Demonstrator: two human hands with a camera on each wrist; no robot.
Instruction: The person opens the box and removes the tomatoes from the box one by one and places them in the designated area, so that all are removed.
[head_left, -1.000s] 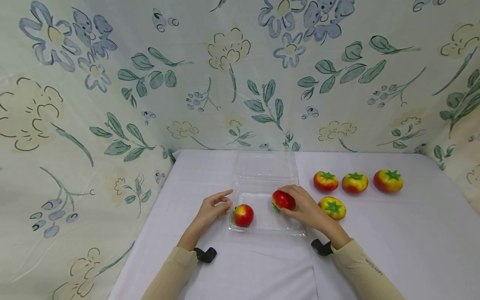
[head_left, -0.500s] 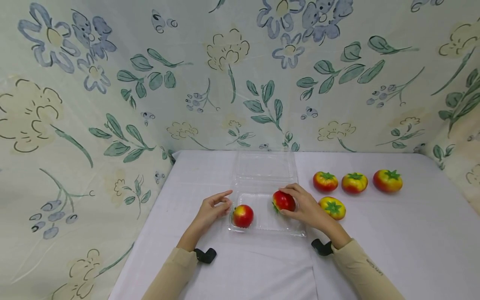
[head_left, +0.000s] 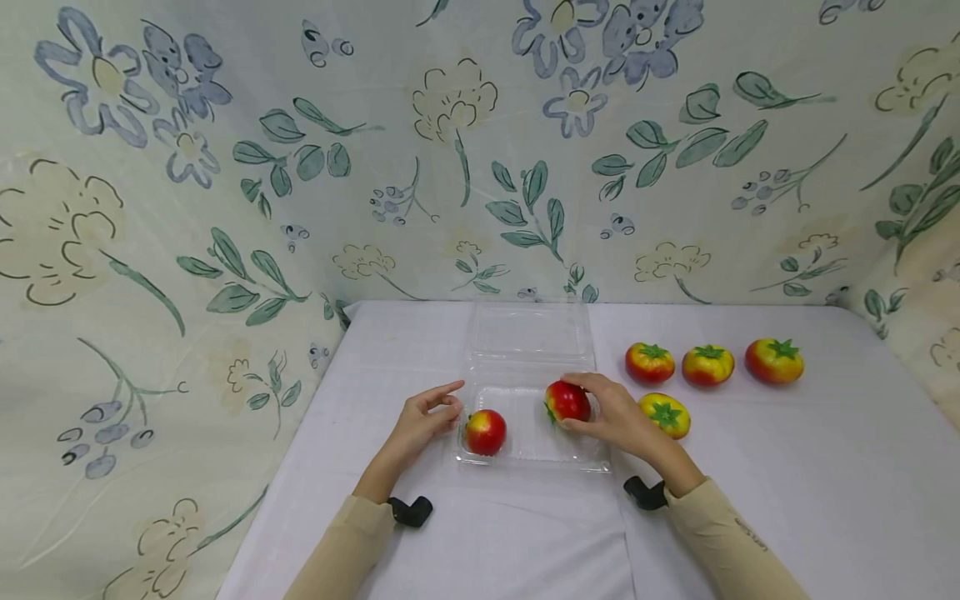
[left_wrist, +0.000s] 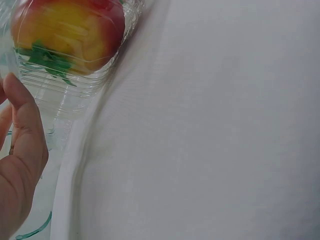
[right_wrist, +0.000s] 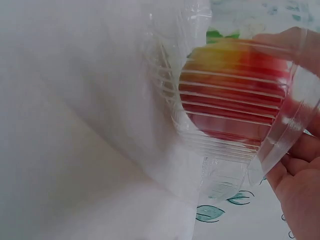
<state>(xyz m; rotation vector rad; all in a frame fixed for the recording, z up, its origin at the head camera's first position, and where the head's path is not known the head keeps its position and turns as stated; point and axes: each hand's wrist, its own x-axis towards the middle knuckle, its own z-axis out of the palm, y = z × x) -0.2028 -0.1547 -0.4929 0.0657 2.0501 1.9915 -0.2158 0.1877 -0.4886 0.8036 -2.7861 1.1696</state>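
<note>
A clear plastic clamshell box (head_left: 525, 454) lies open on the table, its lid (head_left: 532, 333) folded back to the far side. One red and yellow tomato (head_left: 486, 432) sits in its left front corner, seen through the ribbed wall in the left wrist view. My right hand (head_left: 618, 421) grips a second tomato (head_left: 567, 402) at the right of the tray, thumb in front and fingers behind. Its green leafy end faces left. At the box's left edge is my left hand (head_left: 426, 422), fingers loosely bent with no tomato; whether it touches the rim I cannot tell.
Right of the box, a yellow tomato (head_left: 666, 415) lies partly behind my right wrist. Behind it stand a tomato (head_left: 650, 363), another tomato (head_left: 708, 366) and a larger tomato (head_left: 775, 361) in a row. A flowered cloth (head_left: 450, 167) hangs at the white table's (head_left: 825, 483) back edge.
The fingers of my right hand have shifted slightly on the tomato, which has turned a little, showing more of its yellow and green end. My left hand has stayed still.
</note>
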